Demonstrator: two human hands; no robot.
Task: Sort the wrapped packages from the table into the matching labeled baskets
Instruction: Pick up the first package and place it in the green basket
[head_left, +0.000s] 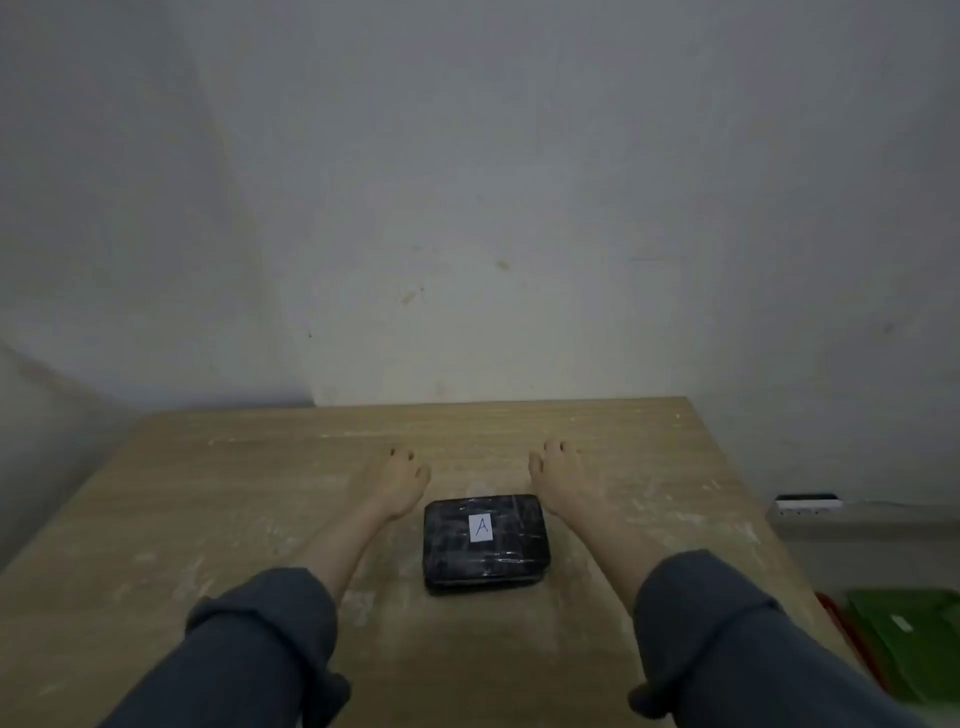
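Observation:
A black wrapped package (487, 543) with a white label marked "A" lies flat on the wooden table (208, 493), near its middle. My left hand (402, 480) rests on the table just to the package's far left, fingers stretched forward and holding nothing. My right hand (558, 475) lies at the package's far right corner, close to it or just touching it, fingers also extended and empty. Both forearms run alongside the package, in dark blue sleeves.
A green basket (914, 639) with a red one partly behind it sits low at the right, beyond the table's right edge. A white power strip (808, 503) lies further back on the right. A plain wall stands behind the table's far edge.

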